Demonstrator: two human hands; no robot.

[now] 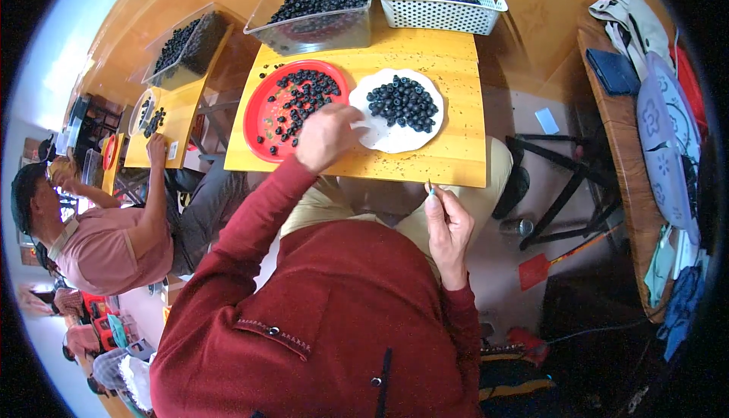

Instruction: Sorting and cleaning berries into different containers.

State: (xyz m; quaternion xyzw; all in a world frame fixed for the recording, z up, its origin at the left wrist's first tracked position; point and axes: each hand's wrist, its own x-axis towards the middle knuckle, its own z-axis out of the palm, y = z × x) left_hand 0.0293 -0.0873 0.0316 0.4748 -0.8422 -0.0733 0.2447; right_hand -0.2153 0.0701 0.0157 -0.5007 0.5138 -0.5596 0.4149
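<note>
My left hand hovers between a red round plate and a white scalloped plate. Its fingers curl toward the white plate, but their tips are smeared by motion, so whether they hold anything is unclear. Dark, round, berry-like pieces lie scattered with small bits of debris on the red plate. A denser heap of the same dark pieces covers the middle of the white one. Just off the table's front edge, my right hand is closed, thumb and fingers pinching a small thin pointed thing.
Behind the plates stand a clear plastic bin and a white perforated basket, both with dark pieces. Crumbs dot the yellow wooden table. A co-worker sits at another table on the left. A wooden bench with cloths runs along the right.
</note>
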